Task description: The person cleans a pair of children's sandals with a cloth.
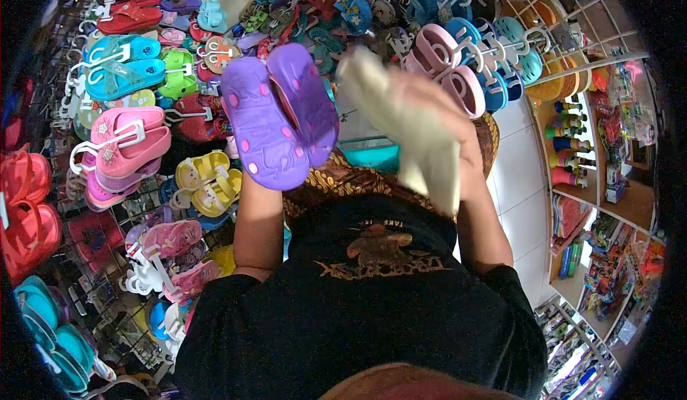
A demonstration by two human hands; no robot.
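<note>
A pair of purple sandals (266, 124) with pink dots on the soles is held up in front of my chest. My left forearm (259, 221) rises behind them, and the sandals hide my left hand. A cream-coloured cloth (408, 124), smeared by motion, hangs from my right hand (447, 117), whose fingers are closed on it. The cloth is to the right of the sandals, apart from them. Between and below the two lie a teal container (368, 154) and brown patterned fabric (336, 182) over my lap.
Wire racks on the left hold many hung shoes, among them pink shoes (132, 142), blue sandals (125, 67) and yellow sandals (209, 182). Pink clogs (447, 67) hang at upper right. White floor tiles (519, 171) and a wooden shelf (572, 192) with small goods are on the right.
</note>
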